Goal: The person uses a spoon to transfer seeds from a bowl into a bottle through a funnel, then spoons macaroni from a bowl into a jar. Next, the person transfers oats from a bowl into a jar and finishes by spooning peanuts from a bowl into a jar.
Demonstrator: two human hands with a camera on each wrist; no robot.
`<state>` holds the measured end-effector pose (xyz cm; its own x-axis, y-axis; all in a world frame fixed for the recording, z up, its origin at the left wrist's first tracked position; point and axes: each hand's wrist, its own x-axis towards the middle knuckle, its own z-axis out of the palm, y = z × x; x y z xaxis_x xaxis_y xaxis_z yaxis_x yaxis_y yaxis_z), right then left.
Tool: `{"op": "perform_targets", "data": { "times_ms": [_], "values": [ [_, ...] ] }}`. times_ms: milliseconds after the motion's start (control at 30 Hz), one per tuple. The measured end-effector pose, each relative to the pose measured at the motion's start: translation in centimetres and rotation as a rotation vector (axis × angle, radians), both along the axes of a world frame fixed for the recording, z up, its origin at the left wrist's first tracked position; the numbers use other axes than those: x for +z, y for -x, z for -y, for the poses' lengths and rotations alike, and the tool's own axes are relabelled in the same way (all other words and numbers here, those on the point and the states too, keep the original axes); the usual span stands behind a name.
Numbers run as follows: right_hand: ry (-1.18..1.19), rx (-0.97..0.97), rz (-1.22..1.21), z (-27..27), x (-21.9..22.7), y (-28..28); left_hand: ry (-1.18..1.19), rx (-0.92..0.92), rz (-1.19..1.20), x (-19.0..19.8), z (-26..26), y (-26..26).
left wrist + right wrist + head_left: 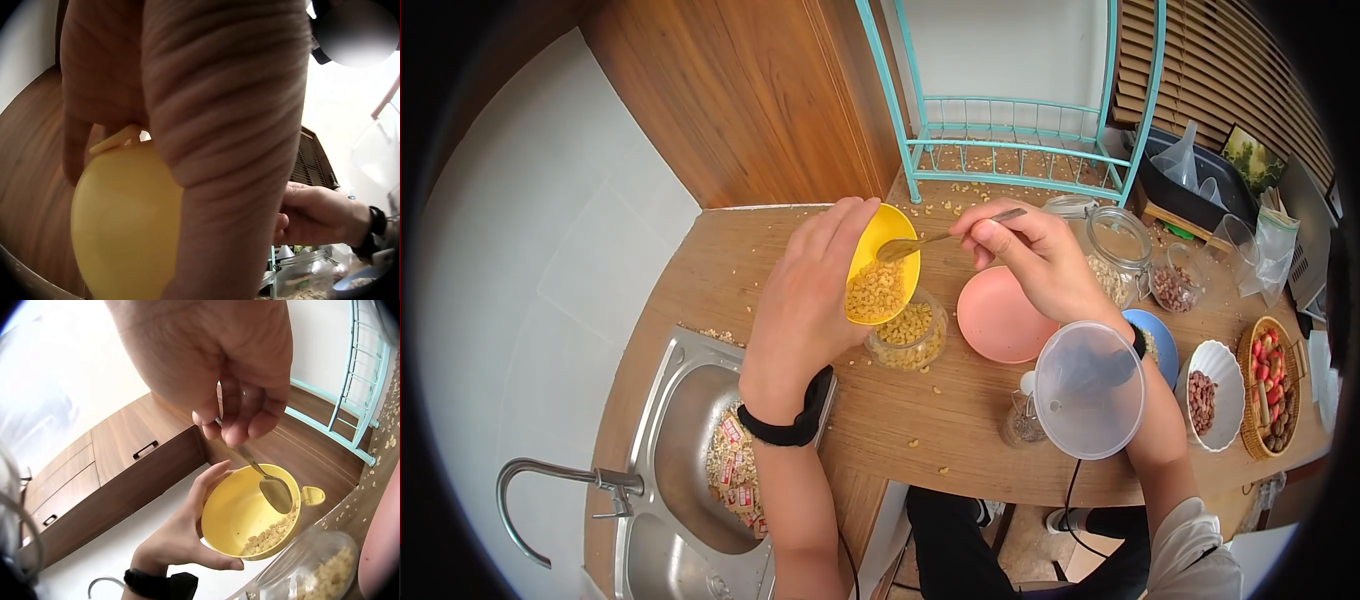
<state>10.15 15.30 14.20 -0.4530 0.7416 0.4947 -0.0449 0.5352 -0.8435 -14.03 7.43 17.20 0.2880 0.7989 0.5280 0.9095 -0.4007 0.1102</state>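
My left hand (805, 275) grips a yellow bowl (228, 509) from the outside, tilting it toward a glass jar (943, 335). Small yellow elbow pasta (874, 292) has gathered at the bowl's lower side. In the right wrist view a short tab (313, 495) sticks out from the rim. A metal spoon (275, 494) is pinched by its handle in my right hand (1030, 255), its bowl end at the yellow bowl's opening. More of the same pasta fills much of the jar just below. In the left wrist view my forearm and wrist hide part of the bowl.
A pink plate (1000, 315) lies right of the jar, with a clear plastic funnel (1090, 390) nearer me. Left is a sink (675, 400) holding scattered bits and red packets. A turquoise rack (1020, 150) stands behind. Rightward are a white bowl (1225, 400) and a wicker basket (1298, 368).
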Motion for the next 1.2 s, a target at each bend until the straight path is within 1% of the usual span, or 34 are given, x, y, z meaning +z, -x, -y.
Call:
{"op": "perform_targets", "data": {
  "times_ms": [233, 533, 767, 867, 967, 1033, 1200],
  "values": [
    [0.048, 0.040, 0.058, 0.56, 0.21, 0.03, 0.021, 0.006, 0.013, 0.06, 0.07, -0.14],
    [0.047, 0.074, 0.005, 0.08, -0.01, -0.25, 0.022, 0.034, 0.004, 0.05, 0.17, 0.08],
    [0.023, 0.029, -0.025, 0.18, -0.05, -0.01, 0.020, 0.030, 0.011, 0.12, 0.18, -0.12],
    [-0.018, -0.020, 0.032, 0.32, 0.14, 0.10, 0.007, 0.014, 0.023, 0.05, 0.09, -0.17],
    [-0.011, -0.003, 0.043, 0.52, 0.21, 0.22, 0.020, 0.022, 0.026, 0.21, 0.22, -0.26],
    [-0.011, 0.042, 0.055, 0.39, -0.02, 0.29, 0.020, 0.025, 0.024, 0.11, 0.17, -0.20],
    [0.019, 0.052, 0.042, 0.33, -0.06, 0.18, 0.026, 0.029, 0.023, 0.10, 0.18, -0.10]
  ]
}}
